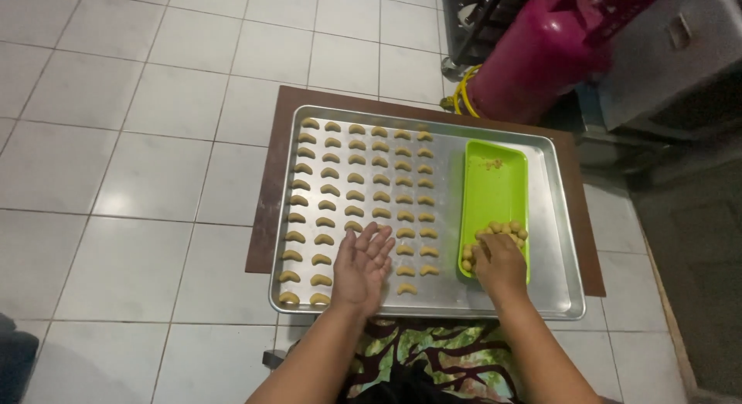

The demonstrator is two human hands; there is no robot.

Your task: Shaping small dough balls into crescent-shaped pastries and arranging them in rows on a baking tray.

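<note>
- No packages, labels or signs to call out here: the colour comes from a lime-green rectangular tray [495, 189] lying lengthwise on the right side of a big silver baking sheet [556, 218].
- The baking sheet sits on a dark brown board [267, 211], which rests on a white tiled floor [116, 141].
- Up at top right, a magenta gas cylinder [533, 56] with a yellow hose [462, 91] coiled at its foot, just beyond the board's far corner.
- Across the left and middle of the sheet, neat columns of small crescent-shaped dough pieces [355, 176], tan in colour, lined up row after row.
- Left hand [362, 263] hovers flat over the near middle of the sheet, palm turned up, fingers stretched and slightly spread; nothing in it.
- One crescent lies just right of that hand near the sheet's front edge.
- Right hand [500, 261] is down in the near end of the green tray, knuckles up, fingers curled into a heap of dough lumps [506, 230].
- The fingertips are hidden under the hand, so whether it has actually pinched a lump I cannot tell.
- A few crumbs sit at the green tray's far end.
- Patterned green and dark cloth [433, 358] shows below, between the forearms.
</note>
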